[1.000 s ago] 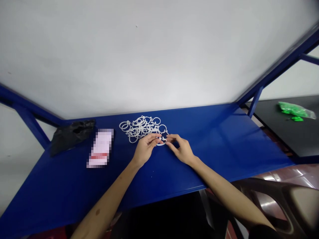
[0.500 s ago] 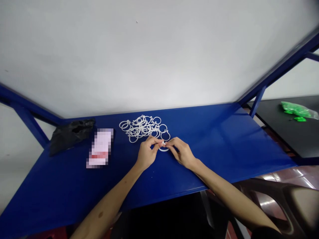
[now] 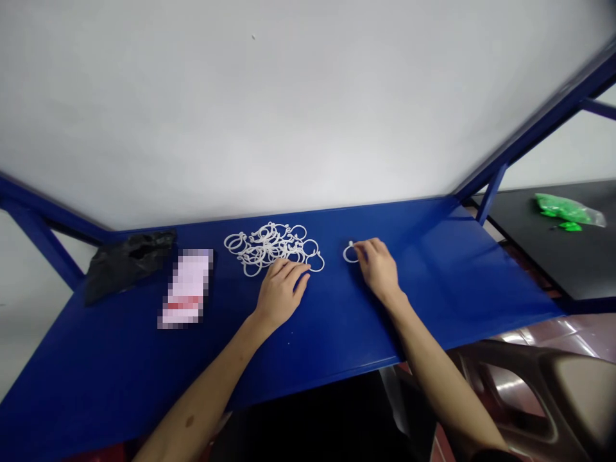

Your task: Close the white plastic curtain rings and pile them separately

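A heap of white plastic rings (image 3: 272, 247) lies on the blue table (image 3: 433, 282) near the wall. My left hand (image 3: 279, 292) rests at the heap's near edge, fingers stretched toward the rings and touching them, holding nothing. My right hand (image 3: 380, 269) lies to the right of the heap, its fingertips on a single white ring (image 3: 350, 253) that sits apart on the table. The fingers of that hand are curled over the ring's right side.
A crumpled black bag (image 3: 128, 260) and a blurred pink-white packet (image 3: 187, 287) lie at the left of the table. A black table (image 3: 553, 244) at the right carries a green bag (image 3: 568, 210). A brown chair (image 3: 539, 385) stands at the lower right.
Both hands held one ring together in front of the heap. Now my right hand has carried it to the right and set it on the table; my left hand has gone back to the heap.
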`<move>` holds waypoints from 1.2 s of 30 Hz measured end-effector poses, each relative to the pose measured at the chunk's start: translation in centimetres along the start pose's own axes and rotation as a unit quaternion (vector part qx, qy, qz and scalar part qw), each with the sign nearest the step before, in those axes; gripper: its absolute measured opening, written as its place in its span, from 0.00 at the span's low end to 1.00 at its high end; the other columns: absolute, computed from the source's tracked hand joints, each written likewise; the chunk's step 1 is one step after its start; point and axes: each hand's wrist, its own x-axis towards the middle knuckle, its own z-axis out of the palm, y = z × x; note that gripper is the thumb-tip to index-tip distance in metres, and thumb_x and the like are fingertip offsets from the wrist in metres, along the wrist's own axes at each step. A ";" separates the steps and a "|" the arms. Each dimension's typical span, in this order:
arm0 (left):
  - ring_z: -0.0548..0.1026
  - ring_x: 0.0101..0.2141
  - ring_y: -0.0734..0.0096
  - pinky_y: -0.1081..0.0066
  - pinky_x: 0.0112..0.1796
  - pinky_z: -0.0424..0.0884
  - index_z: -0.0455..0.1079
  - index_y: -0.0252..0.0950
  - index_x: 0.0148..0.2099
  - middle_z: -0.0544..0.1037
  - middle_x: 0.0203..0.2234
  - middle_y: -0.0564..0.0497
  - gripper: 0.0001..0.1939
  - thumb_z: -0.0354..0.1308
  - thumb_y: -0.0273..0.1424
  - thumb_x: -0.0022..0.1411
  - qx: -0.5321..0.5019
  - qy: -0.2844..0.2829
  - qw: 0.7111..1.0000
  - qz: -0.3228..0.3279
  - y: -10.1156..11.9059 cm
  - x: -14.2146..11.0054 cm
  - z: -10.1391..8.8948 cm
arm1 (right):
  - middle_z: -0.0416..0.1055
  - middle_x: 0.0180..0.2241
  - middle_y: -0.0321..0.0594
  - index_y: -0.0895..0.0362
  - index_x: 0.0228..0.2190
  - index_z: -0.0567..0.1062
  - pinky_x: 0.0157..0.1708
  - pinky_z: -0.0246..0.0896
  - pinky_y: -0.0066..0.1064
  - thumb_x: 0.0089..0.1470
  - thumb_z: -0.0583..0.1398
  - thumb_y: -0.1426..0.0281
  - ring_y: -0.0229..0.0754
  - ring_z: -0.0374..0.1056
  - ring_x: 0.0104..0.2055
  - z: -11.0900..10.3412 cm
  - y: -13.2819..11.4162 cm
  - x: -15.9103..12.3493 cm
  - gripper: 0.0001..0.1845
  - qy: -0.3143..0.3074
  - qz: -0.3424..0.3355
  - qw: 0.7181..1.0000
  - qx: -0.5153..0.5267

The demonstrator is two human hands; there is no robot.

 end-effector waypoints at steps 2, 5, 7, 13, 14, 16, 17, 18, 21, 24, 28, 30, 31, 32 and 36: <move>0.73 0.44 0.62 0.57 0.49 0.72 0.75 0.39 0.50 0.82 0.41 0.50 0.10 0.56 0.28 0.68 0.017 -0.001 1.000 0.014 -0.1 0.0 0.0 | 0.74 0.36 0.47 0.55 0.37 0.78 0.40 0.66 0.39 0.68 0.51 0.64 0.48 0.68 0.39 -0.3 2.3 0.2 0.17 0.000 0.086 0.993 -0.078; 0.73 0.44 0.62 0.57 0.49 0.72 0.75 0.40 0.49 0.82 0.41 0.50 0.10 0.56 0.28 0.68 0.023 -0.004 1.000 0.014 -0.3 0.1 0.0 | 0.74 0.38 0.51 0.59 0.41 0.78 0.42 0.64 0.43 0.67 0.52 0.64 0.51 0.67 0.41 -0.1 5.1 -0.1 0.17 -0.012 0.146 0.978 -0.145; 0.73 0.44 0.61 0.56 0.49 0.71 0.75 0.40 0.48 0.82 0.41 0.50 0.10 0.55 0.28 0.68 0.021 -0.005 1.000 0.010 -0.4 0.1 0.0 | 0.73 0.41 0.53 0.60 0.44 0.78 0.45 0.63 0.46 0.67 0.53 0.63 0.53 0.66 0.43 0.4 5.9 -0.4 0.18 0.005 0.139 0.980 -0.143; 0.73 0.44 0.59 0.55 0.49 0.71 0.77 0.41 0.45 0.82 0.41 0.49 0.09 0.55 0.29 0.68 0.013 -0.008 1.000 -0.008 -0.3 0.6 -0.5 | 0.72 0.43 0.49 0.54 0.46 0.77 0.48 0.61 0.48 0.65 0.56 0.58 0.52 0.65 0.45 2.8 2.9 -1.2 0.17 -0.030 -0.015 0.999 0.000; 0.74 0.44 0.59 0.54 0.48 0.71 0.77 0.41 0.45 0.82 0.40 0.49 0.09 0.55 0.29 0.68 0.010 -0.009 1.000 -0.012 -0.2 0.6 -0.5 | 0.73 0.42 0.48 0.53 0.45 0.76 0.48 0.62 0.47 0.66 0.56 0.57 0.51 0.66 0.44 3.2 2.0 -1.3 0.16 -0.048 -0.037 0.998 0.009; 0.73 0.44 0.58 0.54 0.49 0.70 0.77 0.42 0.45 0.82 0.41 0.49 0.10 0.55 0.29 0.68 0.007 -0.011 1.000 -0.016 -0.2 0.7 -0.7 | 0.73 0.41 0.47 0.54 0.43 0.76 0.45 0.63 0.44 0.66 0.56 0.57 0.49 0.66 0.43 3.8 0.1 -1.2 0.16 -0.067 -0.061 0.996 0.002; 0.73 0.45 0.57 0.54 0.49 0.70 0.77 0.41 0.45 0.82 0.41 0.48 0.10 0.55 0.29 0.67 0.007 -0.012 1.000 -0.016 -0.2 0.7 -0.7 | 0.73 0.40 0.47 0.54 0.41 0.77 0.44 0.63 0.42 0.65 0.56 0.56 0.49 0.67 0.42 4.0 -0.7 -1.0 0.16 -0.070 -0.066 0.995 -0.008; 0.73 0.45 0.57 0.54 0.49 0.70 0.77 0.41 0.45 0.82 0.41 0.48 0.10 0.55 0.29 0.67 0.007 -0.014 1.000 -0.015 -0.2 0.7 -0.8 | 0.73 0.38 0.47 0.54 0.39 0.76 0.42 0.63 0.41 0.65 0.57 0.56 0.48 0.67 0.41 4.1 -1.4 -0.8 0.16 -0.073 -0.066 0.995 -0.018; 0.73 0.46 0.55 0.54 0.49 0.69 0.77 0.41 0.45 0.82 0.42 0.48 0.10 0.55 0.29 0.67 0.013 -0.015 1.000 -0.006 -0.3 0.7 -0.9 | 0.73 0.35 0.45 0.54 0.35 0.76 0.39 0.64 0.39 0.62 0.60 0.58 0.48 0.68 0.38 4.3 -2.6 0.0 0.13 -0.097 -0.043 0.994 -0.034; 0.73 0.46 0.55 0.55 0.48 0.68 0.77 0.40 0.46 0.82 0.42 0.48 0.10 0.54 0.29 0.68 0.030 -0.015 0.999 0.001 -0.2 0.6 -0.8 | 0.73 0.34 0.43 0.54 0.33 0.74 0.38 0.65 0.37 0.62 0.60 0.65 0.47 0.69 0.38 4.2 -2.9 0.3 0.07 -0.117 -0.007 0.993 -0.010; 0.73 0.44 0.55 0.54 0.48 0.65 0.76 0.41 0.46 0.82 0.41 0.48 0.09 0.57 0.34 0.67 0.013 -0.012 0.999 -0.033 0.0 0.4 -0.6 | 0.74 0.33 0.39 0.54 0.34 0.72 0.36 0.65 0.33 0.63 0.58 0.67 0.42 0.70 0.35 4.0 -3.0 -0.5 0.05 -0.086 -0.012 0.992 0.093; 0.73 0.43 0.56 0.54 0.47 0.65 0.76 0.42 0.44 0.82 0.39 0.49 0.07 0.59 0.35 0.66 -0.024 -0.001 0.998 -0.061 0.1 0.3 -0.3 | 0.74 0.32 0.39 0.53 0.35 0.71 0.34 0.66 0.32 0.64 0.57 0.66 0.41 0.70 0.33 3.9 -3.1 -1.1 0.06 -0.070 -0.031 0.987 0.140; 0.74 0.43 0.57 0.55 0.47 0.66 0.76 0.42 0.43 0.82 0.38 0.49 0.06 0.60 0.35 0.66 -0.044 0.006 0.996 -0.073 0.1 0.3 -0.1 | 0.74 0.32 0.39 0.54 0.35 0.71 0.33 0.66 0.32 0.64 0.57 0.65 0.40 0.70 0.32 3.8 -3.2 -1.4 0.06 -0.063 -0.039 0.985 0.157; 0.74 0.42 0.59 0.56 0.47 0.67 0.75 0.42 0.42 0.82 0.36 0.50 0.05 0.60 0.34 0.66 -0.065 0.012 0.994 -0.084 0.0 0.3 0.0 | 0.74 0.32 0.39 0.54 0.36 0.71 0.33 0.66 0.31 0.64 0.57 0.65 0.40 0.70 0.32 3.7 -3.4 -1.6 0.06 -0.055 -0.047 0.982 0.172; 0.76 0.37 0.65 0.64 0.42 0.71 0.75 0.41 0.40 0.79 0.34 0.51 0.05 0.60 0.34 0.66 -0.152 0.023 0.978 -0.138 -0.2 0.2 0.3 | 0.77 0.35 0.41 0.54 0.40 0.73 0.36 0.70 0.33 0.65 0.58 0.65 0.40 0.73 0.34 3.3 -3.8 -2.0 0.06 -0.033 -0.067 0.970 0.231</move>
